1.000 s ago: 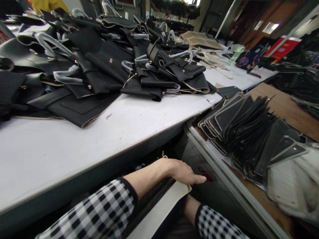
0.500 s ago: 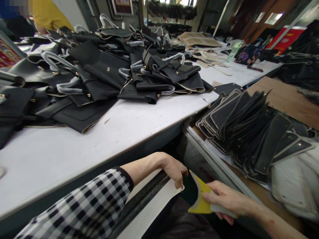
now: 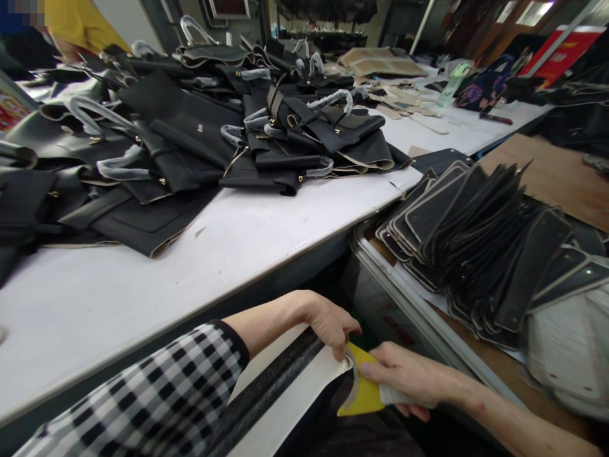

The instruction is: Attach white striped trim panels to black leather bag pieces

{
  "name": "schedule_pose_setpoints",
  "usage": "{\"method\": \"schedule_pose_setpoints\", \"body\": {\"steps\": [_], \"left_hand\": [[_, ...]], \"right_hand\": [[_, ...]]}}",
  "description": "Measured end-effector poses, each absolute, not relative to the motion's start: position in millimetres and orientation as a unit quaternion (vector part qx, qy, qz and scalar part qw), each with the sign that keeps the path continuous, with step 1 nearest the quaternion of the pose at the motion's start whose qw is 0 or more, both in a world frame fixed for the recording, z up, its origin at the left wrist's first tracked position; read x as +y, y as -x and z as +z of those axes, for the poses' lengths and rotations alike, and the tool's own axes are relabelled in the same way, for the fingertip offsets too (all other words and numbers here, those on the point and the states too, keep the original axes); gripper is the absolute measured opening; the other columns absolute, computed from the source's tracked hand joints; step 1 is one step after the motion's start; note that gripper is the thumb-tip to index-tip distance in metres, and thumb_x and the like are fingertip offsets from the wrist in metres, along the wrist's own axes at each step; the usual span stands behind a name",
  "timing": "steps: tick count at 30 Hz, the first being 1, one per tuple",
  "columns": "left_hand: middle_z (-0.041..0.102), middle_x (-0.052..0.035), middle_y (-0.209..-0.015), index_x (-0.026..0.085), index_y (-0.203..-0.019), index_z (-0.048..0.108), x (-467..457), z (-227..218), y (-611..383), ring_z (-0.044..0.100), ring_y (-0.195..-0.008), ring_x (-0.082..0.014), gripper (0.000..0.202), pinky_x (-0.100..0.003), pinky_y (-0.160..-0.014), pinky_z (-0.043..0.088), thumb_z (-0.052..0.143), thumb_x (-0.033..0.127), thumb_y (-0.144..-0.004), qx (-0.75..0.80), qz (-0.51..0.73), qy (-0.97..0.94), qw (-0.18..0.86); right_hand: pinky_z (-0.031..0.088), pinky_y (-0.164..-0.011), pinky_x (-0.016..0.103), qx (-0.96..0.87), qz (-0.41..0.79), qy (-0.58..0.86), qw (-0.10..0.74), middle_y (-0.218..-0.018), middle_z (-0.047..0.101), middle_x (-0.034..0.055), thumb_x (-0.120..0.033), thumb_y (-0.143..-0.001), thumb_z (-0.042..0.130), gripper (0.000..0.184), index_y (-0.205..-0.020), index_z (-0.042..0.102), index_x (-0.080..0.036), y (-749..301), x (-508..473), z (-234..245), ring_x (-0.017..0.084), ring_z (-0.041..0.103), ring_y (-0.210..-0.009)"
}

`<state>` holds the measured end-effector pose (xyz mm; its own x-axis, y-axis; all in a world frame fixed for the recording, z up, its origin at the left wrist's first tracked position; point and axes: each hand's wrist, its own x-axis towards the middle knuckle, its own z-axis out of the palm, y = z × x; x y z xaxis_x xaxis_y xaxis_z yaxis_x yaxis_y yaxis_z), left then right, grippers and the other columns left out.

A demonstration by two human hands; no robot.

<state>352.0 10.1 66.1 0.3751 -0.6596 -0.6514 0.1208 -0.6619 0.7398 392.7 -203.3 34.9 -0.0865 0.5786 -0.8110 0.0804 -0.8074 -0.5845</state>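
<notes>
My right hand [image 3: 404, 374] grips a yellow scraper-like tool [image 3: 365, 393] with a concave front edge and a pale handle part. My left hand [image 3: 328, 322] is closed on the far end of a black-and-white leather piece [image 3: 295, 393], which slants across my lap with its pale side up and a dark strip along it. The upper tip of the yellow tool is right at that end, beside my left fingertips; whether it touches the leather I cannot tell. My left thumb and part of the fingers bend down over the edge.
Black leather bag parts [image 3: 176, 133] with wrapped handles are heaped on the white table [image 3: 238, 235]. To the right, a stack of black panels [image 3: 476, 241] stands on a cart [image 3: 380, 260] beside a plastic-wrapped bundle [image 3: 566, 355]. A person in a yellow garment [image 3: 85, 25] is at the far left.
My right hand has moved the yellow tool left, up to the end of the leather piece. My left hand stays closed there, and the view has shifted slightly.
</notes>
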Motion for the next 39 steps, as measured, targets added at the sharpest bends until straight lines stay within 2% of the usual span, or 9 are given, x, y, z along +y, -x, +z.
{"method": "schedule_pose_setpoints", "body": {"steps": [4,8,15,21,25,30,34,37,39], "left_hand": [[0.052,-0.0195,-0.141,0.001,-0.149,0.025,12,66,-350,0.056,-0.123,-0.0257,0.090,-0.029,-0.098,0.046,0.057,0.006,-0.065,-0.206,-0.518,-0.746,0.364],[0.054,-0.0199,-0.137,0.001,-0.148,0.030,14,65,-349,0.058,-0.120,-0.0272,0.083,-0.029,-0.096,0.046,0.059,0.006,-0.070,-0.243,-0.493,-0.761,0.345],[0.062,-0.0191,-0.128,0.000,-0.142,0.041,17,69,-347,0.061,-0.114,-0.0275,0.065,-0.028,-0.091,0.047,0.062,0.022,-0.084,-0.286,-0.449,-0.788,0.310],[0.071,-0.0074,-0.113,0.014,-0.127,0.062,19,65,-347,0.066,-0.103,-0.0223,0.046,-0.024,-0.081,0.048,0.067,0.021,-0.082,-0.302,-0.411,-0.804,0.307],[0.076,-0.0044,-0.098,0.015,-0.113,0.072,21,60,-349,0.068,-0.092,-0.0197,0.034,-0.021,-0.073,0.047,0.070,0.019,-0.080,-0.309,-0.410,-0.800,0.310],[0.075,-0.0046,-0.106,0.015,-0.117,0.070,32,60,-347,0.068,-0.096,-0.0181,0.040,-0.019,-0.076,0.047,0.072,0.017,-0.077,-0.292,-0.405,-0.808,0.312],[0.072,-0.0065,-0.114,0.017,-0.118,0.069,38,71,-345,0.066,-0.102,-0.0194,0.037,-0.023,-0.080,0.047,0.066,0.035,-0.086,-0.267,-0.424,-0.817,0.286],[0.074,-0.0080,-0.109,0.018,-0.113,0.073,32,81,-343,0.067,-0.097,-0.0220,0.043,-0.027,-0.078,0.048,0.054,0.049,-0.090,-0.229,-0.425,-0.838,0.254],[0.074,-0.0102,-0.105,0.018,-0.108,0.075,26,86,-341,0.067,-0.093,-0.0246,0.046,-0.030,-0.078,0.049,0.054,0.054,-0.088,-0.202,-0.411,-0.858,0.234]], "right_hand": [[0.031,-0.025,0.014,-0.223,0.699,0.650,0.197,-0.047,0.055,-0.0009,-0.065,-0.091,0.040,0.052,-0.079,0.054,-0.017,-385,-205,34,0.009,0.045,-0.028],[0.031,-0.024,0.014,-0.190,0.692,0.664,0.210,-0.048,0.057,-0.0005,-0.066,-0.091,0.040,0.051,-0.083,0.053,-0.018,-376,-207,34,0.010,0.046,-0.028],[0.030,-0.024,0.015,-0.133,0.672,0.683,0.253,-0.046,0.056,-0.0001,-0.067,-0.091,0.037,0.053,-0.092,0.052,-0.017,-352,-209,32,0.011,0.044,-0.026],[0.032,-0.025,0.014,-0.079,0.651,0.707,0.263,-0.044,0.055,-0.0003,-0.068,-0.090,0.036,0.054,-0.091,0.052,-0.017,-335,-201,33,0.010,0.044,-0.026],[0.033,-0.025,0.015,-0.063,0.648,0.704,0.283,-0.044,0.055,-0.0007,-0.075,-0.085,0.039,0.060,-0.091,0.051,-0.016,-327,-195,31,0.011,0.045,-0.026],[0.034,-0.026,0.016,-0.062,0.661,0.676,0.320,-0.043,0.055,0.0009,-0.083,-0.079,0.039,0.069,-0.084,0.053,-0.015,-319,-187,19,0.012,0.049,-0.028],[0.036,-0.026,0.018,-0.028,0.656,0.683,0.321,-0.042,0.054,0.0037,-0.084,-0.078,0.037,0.072,-0.073,0.052,-0.014,-310,-181,13,0.013,0.049,-0.028],[0.034,-0.025,0.018,-0.007,0.648,0.682,0.339,-0.041,0.053,0.0044,-0.082,-0.081,0.033,0.071,-0.071,0.053,-0.014,-301,-176,16,0.013,0.048,-0.027],[0.034,-0.025,0.018,0.004,0.641,0.677,0.361,-0.040,0.053,0.0048,-0.079,-0.083,0.032,0.069,-0.070,0.053,-0.014,-295,-172,20,0.013,0.047,-0.027]]}}
